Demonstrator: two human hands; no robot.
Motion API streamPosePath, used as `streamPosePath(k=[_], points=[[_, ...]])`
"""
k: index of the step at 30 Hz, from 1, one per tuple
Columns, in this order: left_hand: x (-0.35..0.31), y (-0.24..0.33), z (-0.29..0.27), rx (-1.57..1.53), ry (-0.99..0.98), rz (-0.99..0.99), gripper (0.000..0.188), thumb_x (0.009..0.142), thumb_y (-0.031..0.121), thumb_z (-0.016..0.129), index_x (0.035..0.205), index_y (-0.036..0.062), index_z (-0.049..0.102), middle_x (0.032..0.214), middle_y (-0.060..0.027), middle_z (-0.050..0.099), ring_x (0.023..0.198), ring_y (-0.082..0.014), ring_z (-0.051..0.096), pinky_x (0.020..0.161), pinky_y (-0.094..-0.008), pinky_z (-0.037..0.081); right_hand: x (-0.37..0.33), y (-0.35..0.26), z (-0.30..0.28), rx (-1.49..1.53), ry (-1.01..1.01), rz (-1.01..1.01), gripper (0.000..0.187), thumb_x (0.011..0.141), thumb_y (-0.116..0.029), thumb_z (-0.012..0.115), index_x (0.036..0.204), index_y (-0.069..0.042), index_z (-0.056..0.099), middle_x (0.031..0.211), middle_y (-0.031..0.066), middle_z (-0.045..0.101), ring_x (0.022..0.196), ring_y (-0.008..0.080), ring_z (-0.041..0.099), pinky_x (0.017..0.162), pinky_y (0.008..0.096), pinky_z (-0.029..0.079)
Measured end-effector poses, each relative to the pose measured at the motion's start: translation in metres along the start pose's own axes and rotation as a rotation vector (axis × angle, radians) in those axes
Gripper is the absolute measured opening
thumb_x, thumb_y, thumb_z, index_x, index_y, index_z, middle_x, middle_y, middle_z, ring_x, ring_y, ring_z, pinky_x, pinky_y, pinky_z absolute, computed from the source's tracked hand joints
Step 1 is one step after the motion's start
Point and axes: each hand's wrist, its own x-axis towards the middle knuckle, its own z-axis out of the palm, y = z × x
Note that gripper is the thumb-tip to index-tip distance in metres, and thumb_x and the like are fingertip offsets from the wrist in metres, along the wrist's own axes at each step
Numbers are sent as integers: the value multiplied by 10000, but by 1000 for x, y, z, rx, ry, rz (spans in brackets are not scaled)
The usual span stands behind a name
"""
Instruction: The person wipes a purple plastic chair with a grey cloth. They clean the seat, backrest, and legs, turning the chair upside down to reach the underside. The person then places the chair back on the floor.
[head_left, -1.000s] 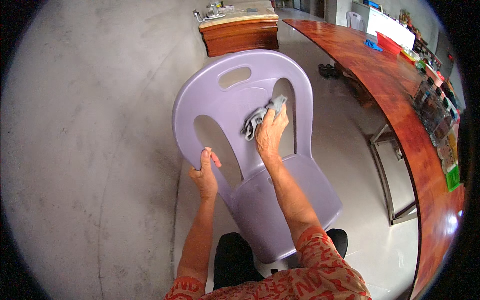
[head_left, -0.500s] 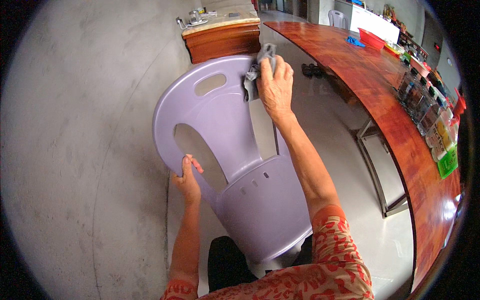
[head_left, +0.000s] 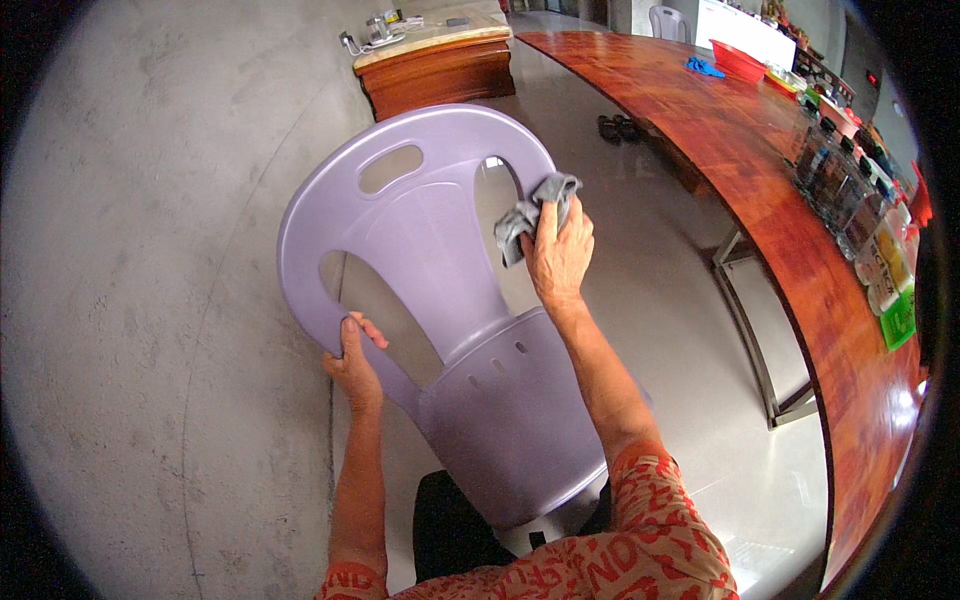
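A purple plastic chair [head_left: 430, 240] stands tilted before me, its backrest pierced by a handle slot and two side openings. My left hand [head_left: 355, 362] grips the left edge of the backrest, with fingertips showing through the left opening. On the opposite side, my right hand [head_left: 560, 250] presses a crumpled grey cloth [head_left: 522, 222] around the right rim of the backrest. Part of that rim is hidden by the hand and the cloth. The chair's seat [head_left: 515, 430] reaches back toward my legs, and its own legs are mostly out of sight.
A long, glossy reddish-brown table [head_left: 700, 150] curves along the right, bearing clear bottles [head_left: 840, 195], a red basin [head_left: 738, 60] and a blue cloth [head_left: 705, 67]. Beyond the chair stands a wooden cabinet [head_left: 435, 80]. Dark shoes [head_left: 618, 128] lie under the table. A grey wall [head_left: 150, 250] is at left.
My right hand and the cloth have slid from the top of the backrest down its right rim. The chair has shifted slightly left, with my left hand still gripping it.
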Motion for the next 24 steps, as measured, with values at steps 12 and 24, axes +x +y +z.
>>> streamPosePath(k=[12,24], points=[[1,4,-2,75,-33,49,247,908,229,488,904,0,580,655,-61,551,579,-153,513,569,-302,432,-63,36,4,327,-232,290,843,614,0,692,1349,-64,283,1189,256,424,980,427,486,807,459,446],[-3,8,3,37,-1,-27,248,909,233,496,905,-4,569,659,-58,546,586,-152,520,571,-301,431,92,-22,-2,-51,108,-363,474,818,-131,487,1288,-159,427,1264,125,444,1081,306,453,848,414,376]])
